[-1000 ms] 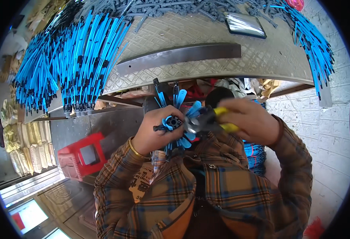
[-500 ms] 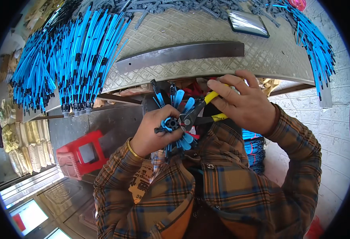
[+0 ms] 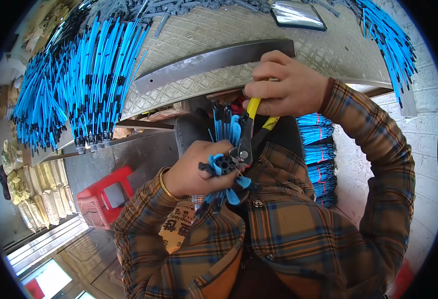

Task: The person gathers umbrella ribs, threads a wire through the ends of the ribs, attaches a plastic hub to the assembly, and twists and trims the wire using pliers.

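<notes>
My left hand point(image 3: 195, 168) is closed round a bundle of blue plastic strips point(image 3: 233, 130), held end-on. A round black hub with holes point(image 3: 224, 163) shows in the middle of the bundle, and blue strips fan out above and below my fingers. In my right hand point(image 3: 290, 89) are pliers point(image 3: 244, 143) with dark jaws and yellow handles, my fingers wrapped round the handles. The jaws point down at the hub's right side, next to my left fingertips. A thin pale strand, perhaps wire, shows just below the jaws; what they grip is too small to tell.
Ahead stands a table point(image 3: 199, 37) with a dark metal bar point(image 3: 194, 65) along its near edge. Blue rods point(image 3: 97, 84) lie at its left, more rods point(image 3: 393, 50) at its right. A dark-framed tablet-like panel point(image 3: 297, 14) lies far back. Tied blue bundles point(image 3: 319, 154) are stacked right; a red stool point(image 3: 107, 194) stands left.
My right hand has moved up and a little left, and the pliers have swung to a steeper angle. Their jaws stay beside the hub, while the bundle has turned slightly in my left hand.
</notes>
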`<state>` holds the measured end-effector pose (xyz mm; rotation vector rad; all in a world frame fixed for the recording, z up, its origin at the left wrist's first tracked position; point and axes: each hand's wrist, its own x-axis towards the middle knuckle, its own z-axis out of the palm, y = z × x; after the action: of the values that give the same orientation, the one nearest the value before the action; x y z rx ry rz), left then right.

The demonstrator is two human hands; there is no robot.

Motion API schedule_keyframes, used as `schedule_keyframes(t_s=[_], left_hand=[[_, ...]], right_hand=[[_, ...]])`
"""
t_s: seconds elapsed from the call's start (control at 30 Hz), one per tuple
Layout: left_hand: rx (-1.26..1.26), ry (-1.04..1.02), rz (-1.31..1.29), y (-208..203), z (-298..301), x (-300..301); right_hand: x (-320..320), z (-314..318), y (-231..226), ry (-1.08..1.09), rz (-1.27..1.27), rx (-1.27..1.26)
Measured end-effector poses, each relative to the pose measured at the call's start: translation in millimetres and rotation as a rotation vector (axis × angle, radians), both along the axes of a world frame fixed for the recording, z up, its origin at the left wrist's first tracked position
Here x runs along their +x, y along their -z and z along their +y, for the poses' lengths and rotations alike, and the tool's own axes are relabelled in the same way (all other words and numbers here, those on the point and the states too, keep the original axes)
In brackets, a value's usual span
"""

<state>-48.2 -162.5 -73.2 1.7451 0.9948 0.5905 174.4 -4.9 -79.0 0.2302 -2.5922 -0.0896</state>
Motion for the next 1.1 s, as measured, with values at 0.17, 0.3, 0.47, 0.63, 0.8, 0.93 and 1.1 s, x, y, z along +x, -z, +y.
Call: schedule_keyframes(t_s=[0.17,0.3,0.47,0.63,0.8,0.93,1.1], left_hand=[[0.022,0.203,0.033,-5,2,-3],[0.033,-0.032,-0.049,-2,-8,-2],[0.332,-0.17,0.042,8,-10,-8],[0.354,-0.136,0.045,10,-11,-8],[0.323,-0.159,0.084,9,-13,-7],[0.322,-0.139,0.107,8,-11,-10],[0.253,-0.096,0.074,7,-5,-23]], right_hand=[[-11,-1,2,-0.126,0.055,-0.05],[15,-15,-14,0.035,-0.136,-0.079],[37,-60,-5,0.206,-0.547,-0.71],[36,-76,-10,0.128,-0.539,-1.055],[32,-79,-21,0.154,-0.529,-0.928],[31,-79,-24,0.189,-0.631,-0.915],[24,-75,0,0.099,-0.555,-1.0]])
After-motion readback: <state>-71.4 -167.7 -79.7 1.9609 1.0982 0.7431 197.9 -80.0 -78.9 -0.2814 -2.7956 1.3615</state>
